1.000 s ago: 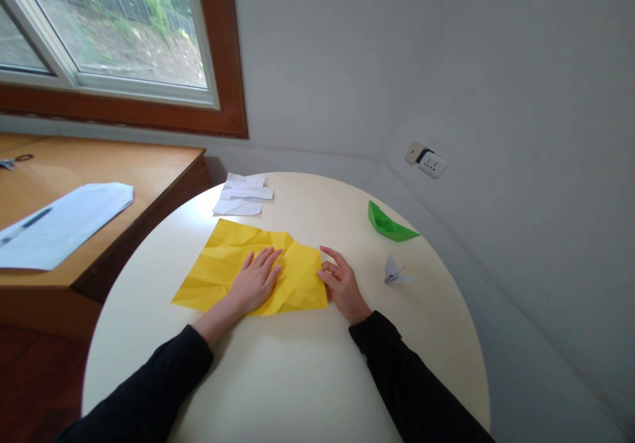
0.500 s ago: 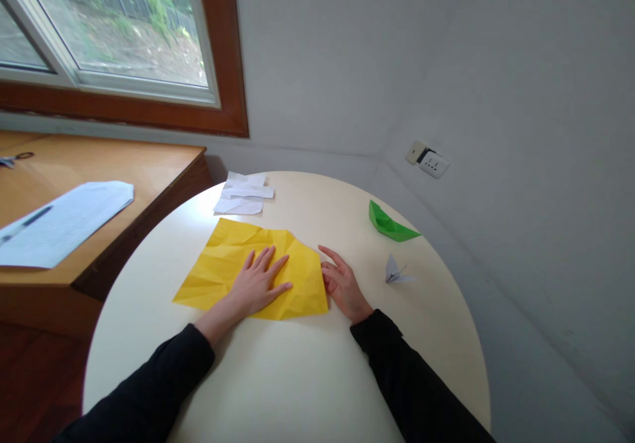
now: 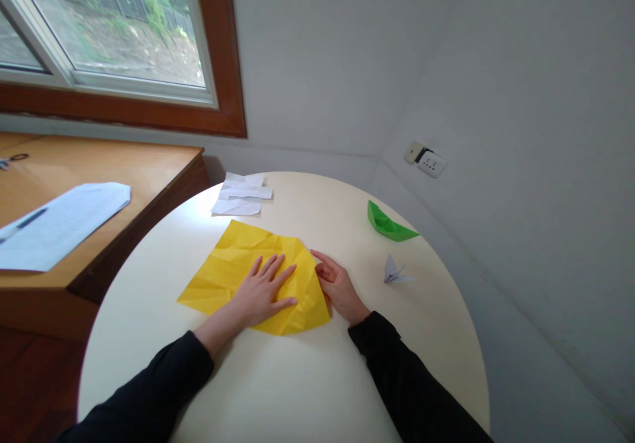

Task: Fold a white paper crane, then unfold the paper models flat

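A creased sheet of yellow paper lies on the round white table. My left hand rests flat on it, fingers spread, holding nothing. At the sheet's right edge is my right hand; its index finger stretches along the edge while the other fingers curl in and appear to pinch the paper. The thumb is mostly hidden. That side of the sheet looks slightly bent and raised. To the right of my right hand sit a small folded white paper figure and a green paper boat.
White paper pieces overlap near the table's far edge. On the left, a wooden desk holds pale papers with a dark pen on them, and scissors. A wall with a socket stands behind.
The yellow sheet has turned a little clockwise, its near edge coming toward me. My left hand has moved slightly right and nearer with it; my right hand has shifted slightly left against the edge.
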Demonstrator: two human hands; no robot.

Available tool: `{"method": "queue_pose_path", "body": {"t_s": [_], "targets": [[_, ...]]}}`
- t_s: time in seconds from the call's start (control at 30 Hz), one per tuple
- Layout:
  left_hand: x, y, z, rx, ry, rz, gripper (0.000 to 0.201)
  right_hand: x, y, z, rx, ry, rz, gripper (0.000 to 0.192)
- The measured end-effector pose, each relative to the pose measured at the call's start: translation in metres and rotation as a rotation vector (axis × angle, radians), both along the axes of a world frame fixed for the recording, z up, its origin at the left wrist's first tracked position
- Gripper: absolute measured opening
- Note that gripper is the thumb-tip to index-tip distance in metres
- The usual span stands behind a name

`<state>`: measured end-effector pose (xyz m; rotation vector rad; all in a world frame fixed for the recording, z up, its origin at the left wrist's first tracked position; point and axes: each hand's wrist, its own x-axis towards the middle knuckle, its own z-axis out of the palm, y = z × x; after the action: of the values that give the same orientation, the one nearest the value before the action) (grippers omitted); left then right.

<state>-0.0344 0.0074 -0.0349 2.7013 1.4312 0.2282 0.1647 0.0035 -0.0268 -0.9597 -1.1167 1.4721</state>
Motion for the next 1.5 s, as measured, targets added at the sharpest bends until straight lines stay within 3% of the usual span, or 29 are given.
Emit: {"method": "queue_pose_path", "body": {"t_s": [0.4, 0.6, 0.7, 0.87, 1.0, 1.1, 1.27, 1.5], "targets": [[0.002, -0.003, 0.008, -0.055, 0.012, -0.098, 0.064, -0.004, -0.003, 0.002, 0.13, -0.12, -0.084, 0.033], [0.003, -0.004, 0.013, -0.11, -0.018, -0.093, 0.055, -0.004, -0.005, -0.003, 0.121, -0.176, -0.177, 0.04], [0.004, -0.005, 0.015, -0.12, -0.045, -0.093, 0.055, -0.006, -0.006, -0.004, 0.129, -0.222, -0.22, 0.021], [0.006, -0.006, 0.017, -0.157, -0.08, -0.091, 0.057, -0.01, -0.012, 0.016, 0.156, -0.349, -0.176, 0.011], [0.006, -0.006, 0.018, -0.169, -0.108, -0.09, 0.056, -0.012, -0.016, 0.027, 0.125, -0.199, -0.168, 0.017], [0.007, -0.006, 0.019, -0.18, -0.117, -0.073, 0.056, -0.01, -0.015, 0.022, 0.115, -0.137, -0.198, 0.021], [0.007, -0.006, 0.018, -0.185, -0.143, -0.023, 0.054, -0.005, -0.011, 0.012, 0.2, -0.23, -0.281, 0.016], [0.006, -0.004, 0.014, -0.155, -0.175, 0.01, 0.053, -0.002, -0.005, 0.003, 0.196, -0.254, -0.369, 0.017]]}}
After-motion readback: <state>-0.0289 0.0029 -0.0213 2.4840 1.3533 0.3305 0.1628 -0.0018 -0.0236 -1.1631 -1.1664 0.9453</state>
